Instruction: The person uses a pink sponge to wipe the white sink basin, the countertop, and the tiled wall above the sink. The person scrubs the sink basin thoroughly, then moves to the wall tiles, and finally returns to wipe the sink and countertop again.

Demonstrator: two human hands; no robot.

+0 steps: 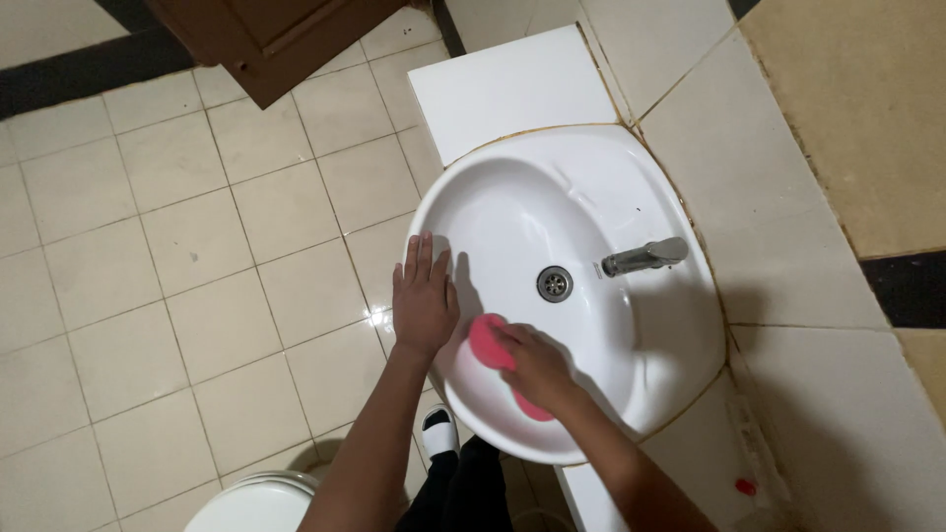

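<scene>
Two hands apart – left hand (425,298) flat on white basin (591,172) rim, right hand (534,363) clamped on pink sponge (487,342)

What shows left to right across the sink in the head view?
Left hand on the sink rim → pink sponge → right hand → drain → faucet.

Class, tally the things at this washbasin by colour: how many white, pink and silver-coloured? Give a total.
White: 1, the basin, with the left hand flat on its rim.
Pink: 1, the sponge under the right hand.
Silver-coloured: 2, the tap and drain.
Total: 4
</scene>
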